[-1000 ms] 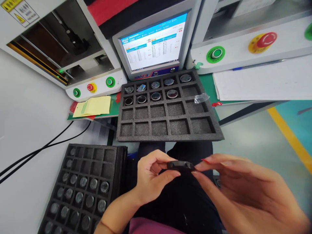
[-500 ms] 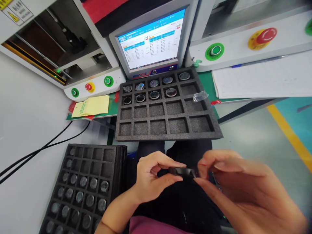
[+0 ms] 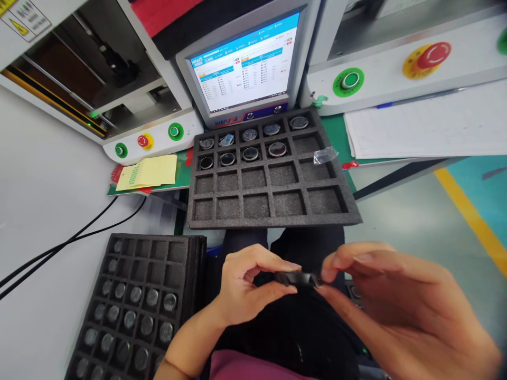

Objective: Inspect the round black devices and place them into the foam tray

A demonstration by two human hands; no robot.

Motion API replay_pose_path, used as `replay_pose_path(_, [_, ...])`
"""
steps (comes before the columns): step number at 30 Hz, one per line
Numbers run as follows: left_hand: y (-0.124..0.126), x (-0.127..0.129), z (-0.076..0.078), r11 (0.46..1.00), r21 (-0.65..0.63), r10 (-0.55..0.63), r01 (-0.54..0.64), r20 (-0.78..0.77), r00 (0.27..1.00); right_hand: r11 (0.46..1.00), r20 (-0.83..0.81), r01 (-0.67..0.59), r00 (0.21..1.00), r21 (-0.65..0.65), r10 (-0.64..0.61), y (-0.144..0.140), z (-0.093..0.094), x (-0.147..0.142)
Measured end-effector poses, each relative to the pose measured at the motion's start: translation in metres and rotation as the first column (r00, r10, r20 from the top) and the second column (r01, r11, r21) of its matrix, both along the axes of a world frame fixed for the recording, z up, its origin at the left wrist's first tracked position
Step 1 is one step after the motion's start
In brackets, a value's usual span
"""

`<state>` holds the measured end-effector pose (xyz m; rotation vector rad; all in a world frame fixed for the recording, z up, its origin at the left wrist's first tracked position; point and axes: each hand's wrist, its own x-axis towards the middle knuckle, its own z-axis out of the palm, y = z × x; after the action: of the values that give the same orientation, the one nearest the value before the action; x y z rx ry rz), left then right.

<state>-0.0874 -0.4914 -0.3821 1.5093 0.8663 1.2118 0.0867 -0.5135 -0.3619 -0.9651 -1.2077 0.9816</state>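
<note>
Above my lap, a dark watch case [image 3: 300, 278] is held edge-on, with lug-like notches along its side. My left hand [image 3: 247, 285] pinches its left end between thumb and fingers. At the other end, the thumb and index finger of my right hand [image 3: 400, 301] close on its right edge, the remaining fingers curled behind. Its flat faces are turned out of sight. Beyond my hands lies a black foam tray [image 3: 273, 224], with round watch cases [image 3: 250, 153] in its two far rows. A strip of clear film [image 3: 325, 155] rests on its right side.
At lower left stands a stack of foam trays [image 3: 182, 264] holding more round pieces. Behind the front tray is a monitor [image 3: 245, 68], flanked by machines with green buttons [image 3: 351, 79] and red stop buttons [image 3: 433, 55]. Yellow paper [image 3: 148, 171], white sheets [image 3: 420, 124] and black cables [image 3: 71, 240] lie around.
My right fingertips have shifted slightly at the right edge of the watch case. My left hand keeps its pinch, and the trays stay where they were.
</note>
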Motion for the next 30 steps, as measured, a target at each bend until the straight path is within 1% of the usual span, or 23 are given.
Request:
replay_pose_path(2, [-0.001,0.000,-0.001,1.000,0.003,-0.001,0.001,0.000,1.000,0.999,0.013,-0.050,0.999,0.008,0.050,0.001,-0.001,0.002])
replay_pose_path(4, [-0.001,0.000,-0.001,1.000,0.006,0.001,-0.001,0.013,1.000,0.997,0.021,-0.074,0.997,0.007,0.074,0.001,-0.002,0.003])
replay_pose_path(9, [-0.001,-0.001,-0.001,1.000,0.011,-0.005,0.005,0.021,1.000,0.999,0.004,-0.001,1.000,0.047,0.001,-0.002,-0.004,0.002])
replay_pose_path(13, [-0.001,-0.001,-0.001,1.000,0.003,-0.001,0.001,-0.005,1.000,0.999,0.003,-0.009,1.000,0.054,0.009,0.000,-0.004,0.001])
replay_pose_path(15, [-0.001,-0.001,-0.001,1.000,0.000,0.004,-0.004,-0.010,1.000,0.998,0.010,0.010,1.000,0.063,-0.010,0.000,-0.004,0.000])
replay_pose_path(19, [-0.001,-0.001,-0.002,1.000,-0.012,0.005,-0.005,-0.001,1.000,0.996,0.015,0.086,0.996,0.036,-0.087,-0.004,-0.003,-0.001])
replay_pose_path(21, [-0.001,-0.002,-0.003,1.000,-0.025,-0.003,0.003,0.007,1.000,0.995,0.018,0.098,0.995,0.024,-0.098,-0.005,-0.003,0.000])
replay_pose_path(23, [-0.001,-0.002,-0.003,0.999,-0.036,-0.014,0.015,0.018,1.000,0.998,0.038,0.053,0.998,0.014,-0.054,-0.003,-0.002,0.003])
replay_pose_path(27, [-0.001,-0.002,-0.004,0.997,-0.067,-0.035,0.036,0.012,0.999,0.994,0.082,-0.108,0.991,-0.015,0.109,0.004,0.000,0.012])
replay_pose_path(28, [-0.002,-0.001,-0.004,0.997,-0.067,-0.031,0.031,0.002,1.000,0.991,0.092,-0.133,0.987,-0.008,0.134,0.005,0.000,0.013])
replay_pose_path(30, [-0.003,0.000,-0.003,0.999,-0.034,-0.003,0.002,-0.013,1.000,0.989,0.104,-0.145,0.984,0.009,0.143,0.004,0.001,0.013])
